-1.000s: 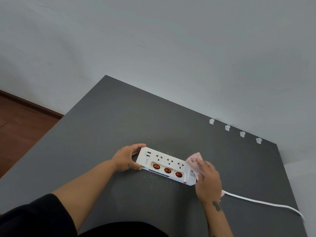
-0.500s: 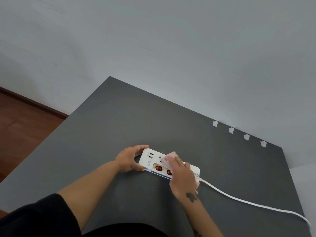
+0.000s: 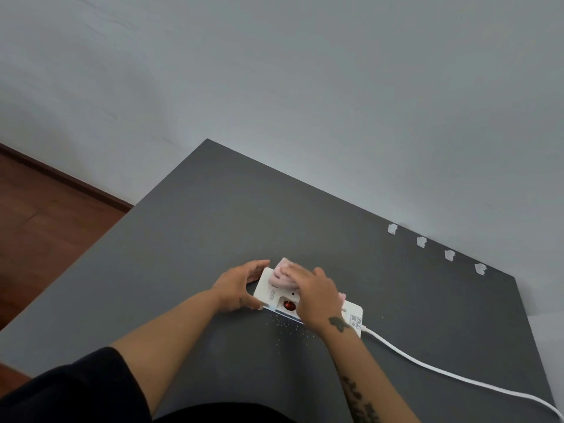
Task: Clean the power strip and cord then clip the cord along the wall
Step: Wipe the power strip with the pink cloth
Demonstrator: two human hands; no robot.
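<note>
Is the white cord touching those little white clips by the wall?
Apart. The head view shows the cord leaving the power strip toward the near right corner, with bare table between it and the four clips by the wall.

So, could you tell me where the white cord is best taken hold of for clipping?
I'd pinch the cord from above, across its width, on the free stretch right of the power strip. It lies thin and flat on the table, with bare surface either side.
</note>
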